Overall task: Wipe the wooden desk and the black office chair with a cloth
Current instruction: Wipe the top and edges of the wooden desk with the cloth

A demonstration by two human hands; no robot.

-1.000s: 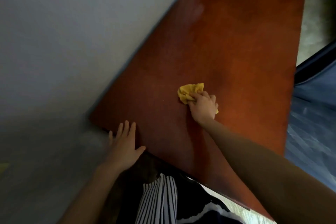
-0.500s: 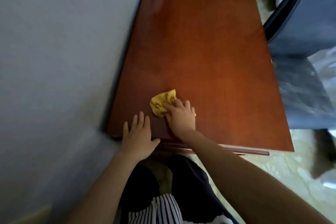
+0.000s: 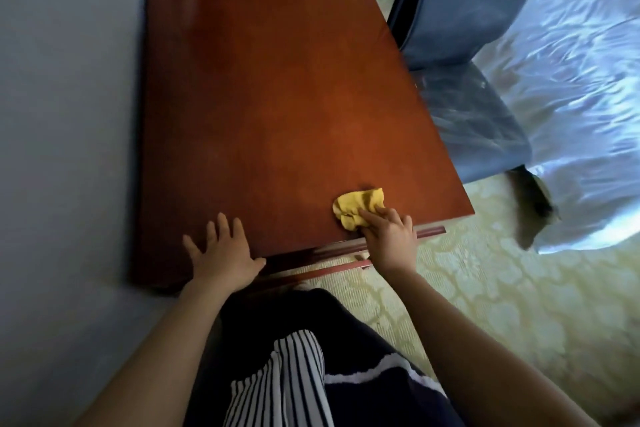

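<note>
The reddish-brown wooden desk (image 3: 270, 107) stretches away from me along the wall. A crumpled yellow cloth (image 3: 356, 206) lies near the desk's front right corner. My right hand (image 3: 389, 239) presses on the cloth's near side, fingers curled over it, at the front edge. My left hand (image 3: 221, 253) rests flat on the desk's front edge to the left, fingers spread, holding nothing. The black office chair (image 3: 460, 55) stands to the right of the desk, its seat and back shiny and dark blue-black.
A pale grey wall (image 3: 65, 135) runs along the desk's left side. A bed with a shiny white cover (image 3: 571, 114) stands at the right behind the chair. Pale patterned carpet (image 3: 491, 295) covers the floor in front of the desk.
My right hand has slid the cloth rightward along the front of the desk toward the right corner. The view has swung right. My left hand has stayed on the front edge.
</note>
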